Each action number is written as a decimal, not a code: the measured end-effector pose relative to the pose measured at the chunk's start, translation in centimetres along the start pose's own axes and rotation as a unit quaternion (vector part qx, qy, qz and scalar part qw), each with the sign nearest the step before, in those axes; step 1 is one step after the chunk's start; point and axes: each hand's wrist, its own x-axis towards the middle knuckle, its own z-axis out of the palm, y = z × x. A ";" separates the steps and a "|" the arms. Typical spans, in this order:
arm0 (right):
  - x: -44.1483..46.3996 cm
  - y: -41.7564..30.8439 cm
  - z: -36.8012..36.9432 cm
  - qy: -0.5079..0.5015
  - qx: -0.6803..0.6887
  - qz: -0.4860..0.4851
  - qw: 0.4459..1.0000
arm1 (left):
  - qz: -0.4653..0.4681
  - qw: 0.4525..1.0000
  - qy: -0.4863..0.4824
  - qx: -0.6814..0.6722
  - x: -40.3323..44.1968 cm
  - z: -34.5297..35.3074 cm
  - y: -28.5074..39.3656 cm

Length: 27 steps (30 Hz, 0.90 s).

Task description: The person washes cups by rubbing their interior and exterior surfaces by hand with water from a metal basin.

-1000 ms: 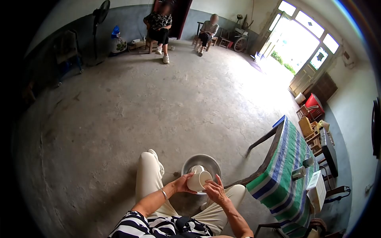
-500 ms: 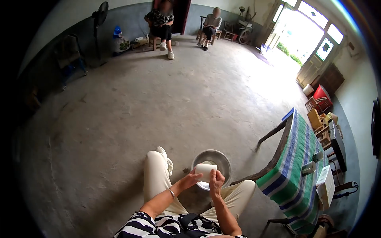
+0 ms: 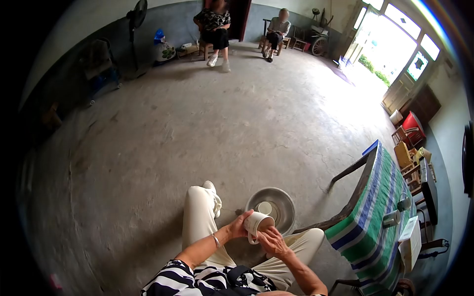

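A white mug is held over the near edge of a metal basin, its mouth tilted toward the right. My left hand is wrapped round the mug's left side. At the mug's mouth is my right hand, its fingers bent against the rim and partly inside; whether they pinch anything is hidden. The mug's handle points down between the hands. Inside the basin, on the floor between my knees, stands another white cup.
A table with a striped cloth is at the right, bearing a mug, a glass cup and a white box. Two people sit by the far wall. A fan stands at the far left.
The mug has turned from lying sideways to showing its mouth and handle. My right hand has shifted from its side onto the mouth. The view has swung, moving the room's contents rightward.
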 end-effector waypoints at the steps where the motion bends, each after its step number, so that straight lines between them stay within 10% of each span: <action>1: 0.0 0.4 -0.9 -0.028 -0.084 -0.086 0.992 | -0.028 0.999 -0.026 -0.008 -0.1 0.1 0.1; 7: 1.0 2.2 -1.7 -0.018 -0.035 -0.139 0.990 | -0.068 0.996 -0.002 -0.053 0.0 -0.3 -0.3; 11: 1.6 1.9 0.0 0.042 0.021 -0.066 0.997 | 0.010 0.999 -0.037 -0.035 -0.4 0.1 -0.1; 17: 2.8 1.3 3.5 0.177 0.006 0.287 0.941 | 0.076 0.994 -0.033 -0.071 0.6 -0.8 -0.6; 27: 3.4 0.9 5.4 0.246 0.012 0.331 0.911 | 0.168 0.983 0.024 0.066 4.8 -4.7 -2.6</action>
